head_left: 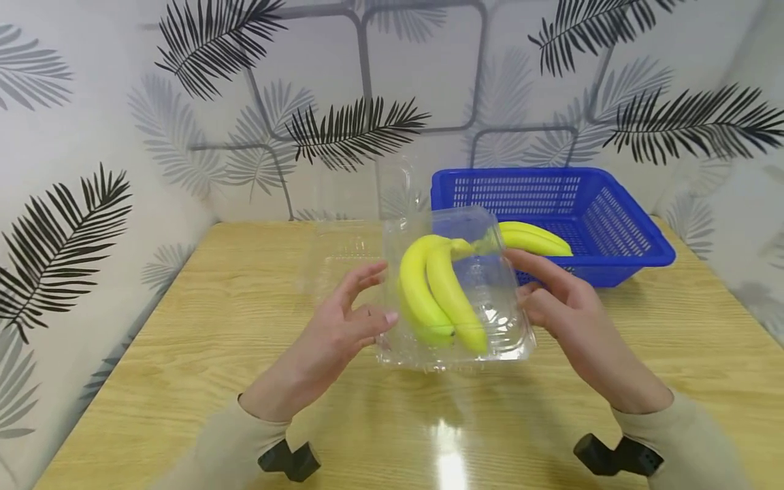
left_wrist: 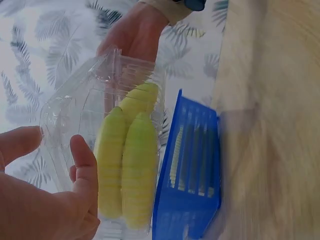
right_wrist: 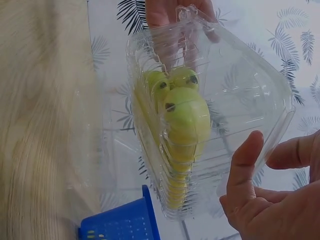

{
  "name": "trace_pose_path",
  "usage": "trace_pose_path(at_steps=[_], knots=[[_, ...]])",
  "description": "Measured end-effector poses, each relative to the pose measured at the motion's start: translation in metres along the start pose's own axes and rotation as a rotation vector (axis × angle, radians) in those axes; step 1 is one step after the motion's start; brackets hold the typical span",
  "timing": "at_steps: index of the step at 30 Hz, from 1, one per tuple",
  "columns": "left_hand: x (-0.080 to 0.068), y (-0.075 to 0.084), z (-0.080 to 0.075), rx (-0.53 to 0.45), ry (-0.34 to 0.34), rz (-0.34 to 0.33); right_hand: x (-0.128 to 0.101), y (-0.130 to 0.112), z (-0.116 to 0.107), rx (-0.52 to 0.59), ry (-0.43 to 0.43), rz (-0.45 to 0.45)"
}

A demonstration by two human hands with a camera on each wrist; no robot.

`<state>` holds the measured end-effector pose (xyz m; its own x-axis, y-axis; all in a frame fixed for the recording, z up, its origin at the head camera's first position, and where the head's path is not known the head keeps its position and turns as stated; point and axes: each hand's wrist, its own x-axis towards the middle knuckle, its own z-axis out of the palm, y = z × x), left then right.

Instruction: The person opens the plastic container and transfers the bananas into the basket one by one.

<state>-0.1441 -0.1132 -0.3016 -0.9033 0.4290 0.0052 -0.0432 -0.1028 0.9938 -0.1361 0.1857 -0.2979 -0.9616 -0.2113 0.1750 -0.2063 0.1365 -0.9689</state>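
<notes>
A clear plastic clamshell container (head_left: 503,320) hangs tilted over the table, with yellow bananas (head_left: 422,286) inside. Both hands hold it by opposite sides. My left hand (head_left: 339,333) grips the left side, thumb in front and fingers behind. At the right edge, my right hand (head_left: 566,316) pinches the plastic between thumb and fingers. In the right wrist view, the dark tips of the bananas (right_wrist: 187,112) show through the plastic, lying against the ridged wall. The left wrist view shows the bananas (left_wrist: 137,170) side by side behind the plastic.
Behind the held container on the right stands a blue plastic basket (head_left: 625,262) with more bananas (head_left: 533,238) in it. Another clear container (head_left: 343,269) sits at the back left of the wooden table (head_left: 202,327). A leaf-patterned wall (head_left: 343,82) rises directly behind the table.
</notes>
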Motion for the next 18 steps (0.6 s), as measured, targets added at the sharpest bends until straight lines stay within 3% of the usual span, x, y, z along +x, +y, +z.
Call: trace_pose_path(at_steps=[9,15,18], knots=[[-0.015,-0.017,0.030,0.061,-0.125,-0.060,-0.040,0.021,-0.021,0.041,0.002,-0.022],[-0.008,-0.040,0.038,0.078,-0.180,-0.138,-0.054,0.041,-0.027,-0.092,0.051,0.073],[-0.002,-0.052,0.039,0.076,-0.212,-0.159,-0.057,0.049,-0.031,-0.102,0.051,0.092]])
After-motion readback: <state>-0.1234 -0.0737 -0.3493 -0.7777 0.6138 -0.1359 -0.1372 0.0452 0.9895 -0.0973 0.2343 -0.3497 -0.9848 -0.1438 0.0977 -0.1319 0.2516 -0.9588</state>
